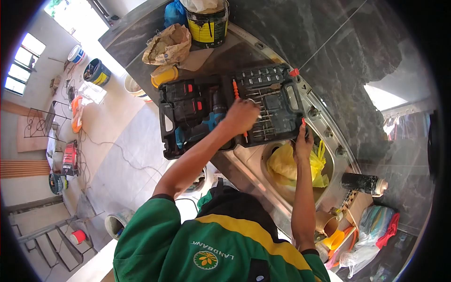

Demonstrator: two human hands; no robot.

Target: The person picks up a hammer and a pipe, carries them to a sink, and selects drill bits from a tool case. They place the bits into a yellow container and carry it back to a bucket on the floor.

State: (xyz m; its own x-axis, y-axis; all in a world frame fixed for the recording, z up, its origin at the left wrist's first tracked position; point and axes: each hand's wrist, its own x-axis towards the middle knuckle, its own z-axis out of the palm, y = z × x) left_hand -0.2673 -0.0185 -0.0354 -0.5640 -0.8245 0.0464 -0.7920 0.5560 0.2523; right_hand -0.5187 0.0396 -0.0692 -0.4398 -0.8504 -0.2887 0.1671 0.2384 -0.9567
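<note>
An opened black tool case lies across the counter and the edge of the sink. Its left half holds a blue and black drill and two black battery packs with red marks. Rows of drill bits and small sockets fill the right half, beside an orange flexible shaft. My left hand is over the middle of the case, fingers curled at the bits; what they hold is too small to tell. My right hand grips the case's lower right edge by a red latch.
A sink holding a yellow plastic bag lies below the case. Behind stand a black and yellow bucket, a paper bag and a yellow lid. A black bottle lies at the right.
</note>
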